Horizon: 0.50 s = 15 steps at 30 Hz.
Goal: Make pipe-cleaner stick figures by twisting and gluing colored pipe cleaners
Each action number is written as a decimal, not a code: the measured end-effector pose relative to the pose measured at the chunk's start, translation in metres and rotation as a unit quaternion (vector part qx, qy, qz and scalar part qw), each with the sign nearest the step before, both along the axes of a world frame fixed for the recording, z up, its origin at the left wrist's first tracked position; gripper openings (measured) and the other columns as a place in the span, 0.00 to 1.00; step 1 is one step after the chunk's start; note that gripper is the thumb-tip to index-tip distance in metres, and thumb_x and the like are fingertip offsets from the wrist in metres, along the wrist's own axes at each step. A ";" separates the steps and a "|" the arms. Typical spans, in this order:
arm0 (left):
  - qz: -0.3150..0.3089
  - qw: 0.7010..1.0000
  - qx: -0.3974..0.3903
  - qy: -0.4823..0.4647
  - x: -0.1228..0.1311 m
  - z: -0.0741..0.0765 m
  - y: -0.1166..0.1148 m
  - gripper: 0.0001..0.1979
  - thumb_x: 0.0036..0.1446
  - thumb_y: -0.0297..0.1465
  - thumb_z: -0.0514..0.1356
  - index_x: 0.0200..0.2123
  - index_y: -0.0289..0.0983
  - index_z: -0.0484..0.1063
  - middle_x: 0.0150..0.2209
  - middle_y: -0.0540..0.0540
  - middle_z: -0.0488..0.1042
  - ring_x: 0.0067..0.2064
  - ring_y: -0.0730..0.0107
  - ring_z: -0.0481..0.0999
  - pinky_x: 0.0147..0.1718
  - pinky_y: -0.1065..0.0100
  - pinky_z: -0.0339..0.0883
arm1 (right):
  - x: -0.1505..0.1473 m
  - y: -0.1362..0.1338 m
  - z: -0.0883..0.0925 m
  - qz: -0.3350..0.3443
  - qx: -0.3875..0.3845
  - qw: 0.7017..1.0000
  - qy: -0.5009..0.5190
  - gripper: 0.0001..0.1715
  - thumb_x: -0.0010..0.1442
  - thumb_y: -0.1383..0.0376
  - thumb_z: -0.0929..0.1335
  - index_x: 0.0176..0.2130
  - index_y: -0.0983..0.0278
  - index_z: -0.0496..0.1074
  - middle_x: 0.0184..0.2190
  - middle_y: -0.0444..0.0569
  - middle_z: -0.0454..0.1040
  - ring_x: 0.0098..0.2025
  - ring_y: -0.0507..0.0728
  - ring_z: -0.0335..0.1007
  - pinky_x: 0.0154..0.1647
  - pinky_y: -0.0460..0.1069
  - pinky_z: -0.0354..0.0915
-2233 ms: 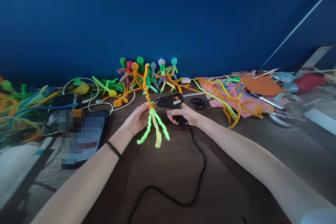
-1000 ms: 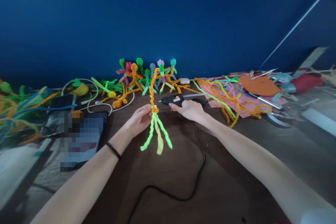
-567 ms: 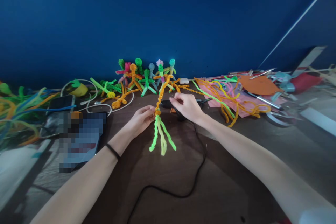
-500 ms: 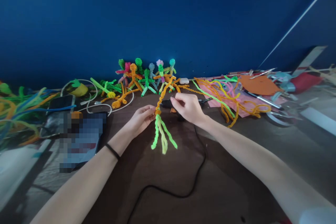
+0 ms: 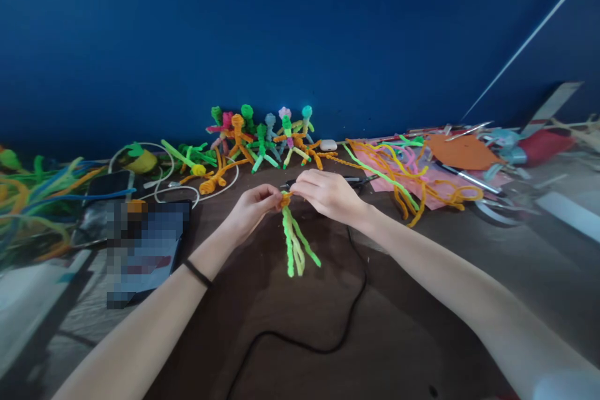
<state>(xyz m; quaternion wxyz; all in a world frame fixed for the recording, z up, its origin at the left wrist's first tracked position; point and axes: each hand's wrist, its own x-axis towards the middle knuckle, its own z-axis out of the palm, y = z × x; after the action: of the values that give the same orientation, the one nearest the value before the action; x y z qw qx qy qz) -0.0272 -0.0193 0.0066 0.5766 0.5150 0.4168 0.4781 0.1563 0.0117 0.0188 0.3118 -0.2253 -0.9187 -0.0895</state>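
Observation:
Between my two hands is a bundle of fuzzy pipe cleaners [image 5: 293, 240], with orange wound at its top and light green and yellow-green strands hanging below. My left hand [image 5: 253, 209] pinches the orange wound part between thumb and fingertips. From the other side, my right hand [image 5: 325, 194] has its fingers closed on the orange strand, which it mostly hides. Both hands are above the dark table, close together. Behind them lies a dark tool [image 5: 356, 181], partly covered by my right hand.
Several pipe cleaner figures [image 5: 238, 131] stand along the blue wall. Loose orange pipe cleaners [image 5: 412, 200] lie on pink paper at right, near an orange sheet [image 5: 464, 151]. A phone [image 5: 157, 250] and a white cable [image 5: 182, 189] are at left. A black cord [image 5: 323, 350] crosses the table.
The orange strand that stood up above my left hand is now down between both hands. My right hand has moved left onto it, and the green strands have swung slightly right.

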 end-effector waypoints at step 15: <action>-0.009 0.999 0.037 0.000 0.000 0.001 -0.002 0.07 0.44 0.30 0.64 0.23 0.34 0.69 0.24 0.50 0.68 0.27 0.76 0.65 0.29 0.71 0.57 | 0.002 -0.002 0.017 0.030 -0.435 0.891 0.123 0.10 0.54 0.63 0.65 0.30 0.69 0.71 0.21 0.44 0.69 0.24 0.48 0.62 0.27 0.45 0.57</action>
<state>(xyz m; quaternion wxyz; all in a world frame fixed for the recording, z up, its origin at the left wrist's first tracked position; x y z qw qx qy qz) -0.0270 -0.0208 0.0075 0.5616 0.5392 0.3942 0.4882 0.1586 0.0100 0.0354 0.2958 -0.3199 -0.8261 0.3574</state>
